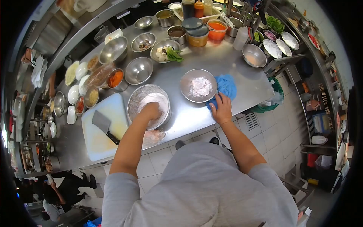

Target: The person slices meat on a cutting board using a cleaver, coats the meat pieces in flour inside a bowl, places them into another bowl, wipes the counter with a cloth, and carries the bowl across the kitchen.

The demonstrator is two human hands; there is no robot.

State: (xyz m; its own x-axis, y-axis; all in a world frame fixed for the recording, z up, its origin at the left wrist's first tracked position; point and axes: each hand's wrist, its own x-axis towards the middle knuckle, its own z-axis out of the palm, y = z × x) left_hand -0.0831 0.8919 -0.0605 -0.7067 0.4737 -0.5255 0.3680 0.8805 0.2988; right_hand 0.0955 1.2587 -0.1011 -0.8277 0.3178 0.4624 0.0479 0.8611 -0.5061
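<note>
My left hand (151,110) reaches down into a deep metal bowl (133,99) of white flour (157,99). Its fingers are sunk in the flour and hidden. My right hand (222,108) rests at the lower right of a second metal bowl (185,82), on a crumpled blue cloth (226,86), with its fingers apart. Inside that second bowl lie flour-coated pieces (200,86). To the left, a cleaver (102,122) with a black handle lies on a white cutting board (92,142). A pale, wet-looking piece (154,136) sits by the flour bowl at the table edge.
Behind the bowls on the steel table (166,75) stand a bowl of garlic and greens (165,53), an empty metal bowl (138,70) and an orange-filled container (217,29). Several small dishes line the left side. A green-lined bin (278,94) stands beyond the right end.
</note>
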